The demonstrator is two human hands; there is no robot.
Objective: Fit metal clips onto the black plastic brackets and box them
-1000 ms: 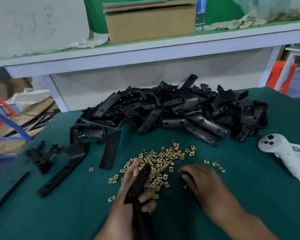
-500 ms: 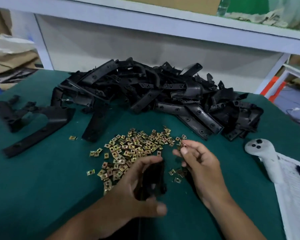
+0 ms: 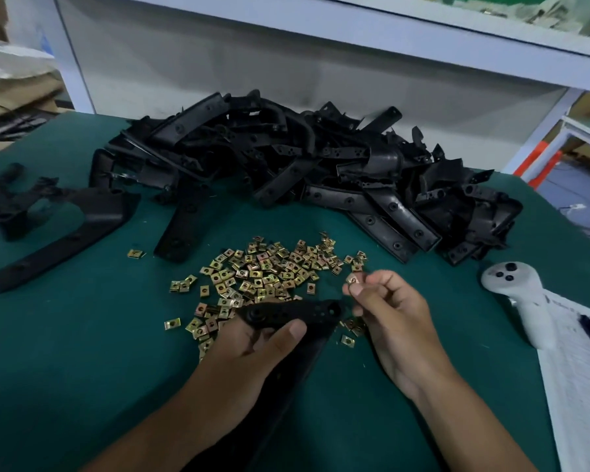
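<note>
Black bracket (image 3: 286,313) in left hand (image 3: 252,356), clip (image 3: 353,279) pinched by right hand (image 3: 394,321)

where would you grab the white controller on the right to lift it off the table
Take the white controller by its narrow handle below the rounded button head, coming from above with fingers across its width. It lies flat, its lower end resting on the paper sheet.

Nothing I can read here — no word, number or brand comes out clearly on anything in front of me. The sheet of paper (image 3: 579,386) at my right shows only faint ruled lines (any writing on it is too blurred to make out). The white controller (image 3: 515,287) beside it carries dark round buttons but no legible mark, and the bracket (image 3: 286,313) I hold shows only holes — no lettering.
</note>
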